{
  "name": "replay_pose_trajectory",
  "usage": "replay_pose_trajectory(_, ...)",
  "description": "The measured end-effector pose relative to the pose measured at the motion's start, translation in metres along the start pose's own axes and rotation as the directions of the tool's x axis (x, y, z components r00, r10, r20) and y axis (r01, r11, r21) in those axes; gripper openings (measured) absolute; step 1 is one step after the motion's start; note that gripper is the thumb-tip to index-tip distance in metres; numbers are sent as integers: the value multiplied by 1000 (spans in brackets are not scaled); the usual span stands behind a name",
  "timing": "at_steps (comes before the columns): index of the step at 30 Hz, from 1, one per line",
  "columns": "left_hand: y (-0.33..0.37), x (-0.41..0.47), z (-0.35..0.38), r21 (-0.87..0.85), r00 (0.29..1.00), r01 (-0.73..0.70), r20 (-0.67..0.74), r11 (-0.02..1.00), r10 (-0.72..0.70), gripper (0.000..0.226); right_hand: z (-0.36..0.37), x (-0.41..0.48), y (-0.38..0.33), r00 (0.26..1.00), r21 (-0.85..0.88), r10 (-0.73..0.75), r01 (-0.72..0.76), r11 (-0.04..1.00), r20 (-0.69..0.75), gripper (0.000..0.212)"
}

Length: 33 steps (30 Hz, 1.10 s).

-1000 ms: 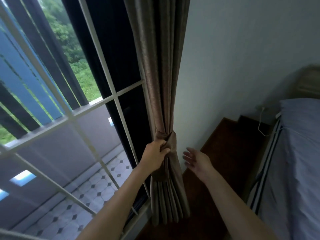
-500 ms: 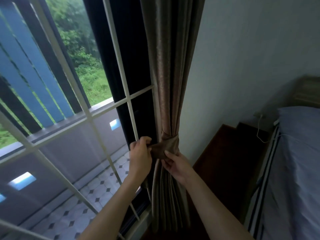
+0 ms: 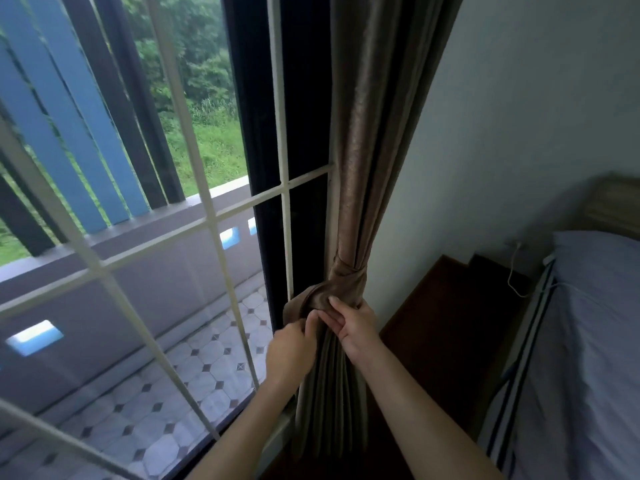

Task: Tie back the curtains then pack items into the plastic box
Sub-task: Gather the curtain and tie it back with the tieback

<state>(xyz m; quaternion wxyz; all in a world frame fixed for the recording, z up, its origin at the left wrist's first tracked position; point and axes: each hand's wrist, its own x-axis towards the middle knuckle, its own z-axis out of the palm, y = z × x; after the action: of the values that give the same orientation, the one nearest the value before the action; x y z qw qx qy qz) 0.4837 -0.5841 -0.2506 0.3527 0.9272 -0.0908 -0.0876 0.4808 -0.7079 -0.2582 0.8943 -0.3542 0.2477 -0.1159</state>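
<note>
So both hands are right up on the curtain (image 3: 367, 168) here. It hangs as one gathered bundle, long axis running top to bottom with a slight lean, squeezed between the window frame (image 3: 277, 209) and the wall. The tie band (image 3: 348, 278) is wrapped around it and knotted just above the fingertips. The left hand (image 3: 289, 348) has its fingers curled and pinches the loose flap of band on the window side, and the right hand (image 3: 353, 329) pinches the same bunch from the wall side, one finger stretched up onto the knot. The hands are touching each other, so neither is really nearer. My guess is the next bit is snugging that flap down or tucking it in, pulling away from the knot. No plastic box anywhere in view, and no containers at all, just the bed (image 3: 588, 341) off past the right hand, so the packing hasn't started as far as I can tell.
</note>
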Motion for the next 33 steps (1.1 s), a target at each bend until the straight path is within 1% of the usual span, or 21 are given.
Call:
replay_pose_trajectory(1,1,2,4,-158,990,94,118,983,-75,55,1,-1,0,1000,-4,-4,4,1000,-8,43)
replay_pose_trajectory(2,3,4,7,-379,961,217,246,900,-128,53,2,-2,0,1000,-10,-10,10,1000,-17,41)
replay_pose_trajectory(3,5,7,11,-604,924,338,359,722,-133,49,1,-3,0,1000,-17,-15,15,1000,-25,40)
replay_pose_trajectory(4,8,9,14,-765,898,421,428,487,-105,44,1,-4,-1,999,-22,-17,16,1000,-28,38)
replay_pose_trajectory(5,10,13,16,-851,890,454,446,265,-93,40,0,-5,-3,999,-32,-14,13,999,-29,36)
replay_pose_trajectory(6,11,18,17,-886,892,450,441,107,-100,37,-1,-6,-5,999,-45,-9,8,999,-31,34)
replay_pose_trajectory(7,13,21,17,-902,896,431,423,36,-133,35,-2,-7,-7,999,-60,-5,2,998,-40,32)
replay_pose_trajectory(12,19,19,17,-918,885,396,378,13,-273,26,-5,-13,-15,998,-157,6,-16,987,-65,32)
replay_pose_trajectory(14,22,16,14,-925,881,380,354,22,-315,16,-5,-22,-19,994,-330,-67,34,943,-87,35)
replay_pose_trajectory(15,22,16,13,-930,878,367,340,19,-336,14,-5,-28,-21,976,-497,-178,93,863,-125,39)
replay_pose_trajectory(16,23,18,10,-936,876,352,327,6,-353,15,-5,-35,-23,927,-672,-348,167,722,-144,42)
replay_pose_trajectory(17,23,20,7,-943,881,333,312,-2,-355,18,-2,-43,-26,846,-794,-528,269,545,-76,46)
replay_pose_trajectory(18,23,23,3,-951,891,310,291,-1,-348,19,4,-50,-31,750,-845,-658,397,358,73,44)
replay_pose_trajectory(19,23,26,1,-958,904,285,263,18,-337,16,12,-54,-37,660,-847,-708,505,169,252,39)
replay_pose_trajectory(20,23,27,-1,-964,915,263,236,39,-327,12,21,-56,-43,591,-822,-685,570,-19,426,34)
replay_pose_trajectory(22,23,27,-2,-973,931,220,189,68,-313,13,43,-50,-59,477,-691,-520,619,-374,709,30)
replay_pose_trajectory(24,23,27,-2,-979,945,190,161,77,-285,18,65,-38,-75,368,-461,-286,606,-648,885,33)
replay_pose_trajectory(25,22,27,-1,-979,949,187,159,79,-273,19,75,-31,-82,349,-335,-152,556,-760,925,34)
replay_pose_trajectory(28,23,26,-1,-974,942,223,203,47,-266,13,89,-15,-98,497,-74,130,370,-926,858,29)
replay_pose_trajectory(31,26,27,2,-969,926,246,245,-32,-288,11,81,-11,-116,677,16,162,217,-976,718,37)
replay_pose_trajectory(33,31,29,8,-958,912,271,287,-95,-293,12,66,-6,-124,712,85,142,115,-990,688,49)
